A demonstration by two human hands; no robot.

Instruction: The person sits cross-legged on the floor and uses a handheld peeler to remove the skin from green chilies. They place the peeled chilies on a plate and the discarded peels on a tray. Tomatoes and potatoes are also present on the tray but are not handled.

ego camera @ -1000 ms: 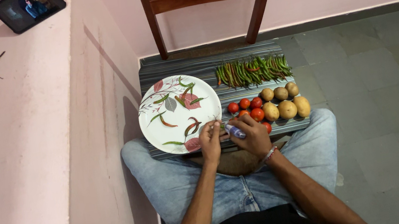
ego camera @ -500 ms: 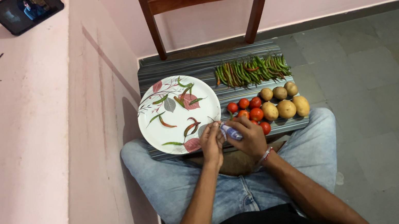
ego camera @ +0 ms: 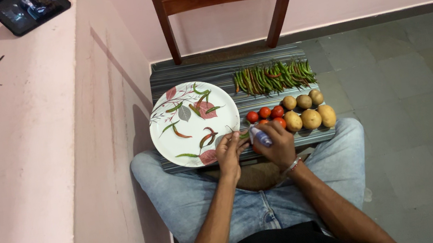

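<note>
Mid-cut on a green chilli [ego camera: 242, 135], by the look of it. Left hand [ego camera: 228, 152] pinching the chilli just off the lower right rim of the leaf-print plate [ego camera: 174, 144], fingers narrow around it. Right hand [ego camera: 273, 144] wrapped tight on a small knife with a bluish handle [ego camera: 260, 137], right beside the chilli, blade too small to make out. Tomatoes [ego camera: 266, 113], potatoes [ego camera: 309, 117] and the chilli pile [ego camera: 273, 77] further right of the plate. Next move probably needs a steady slice, then dropping the pieces onto the plate with the cut ones.
</note>
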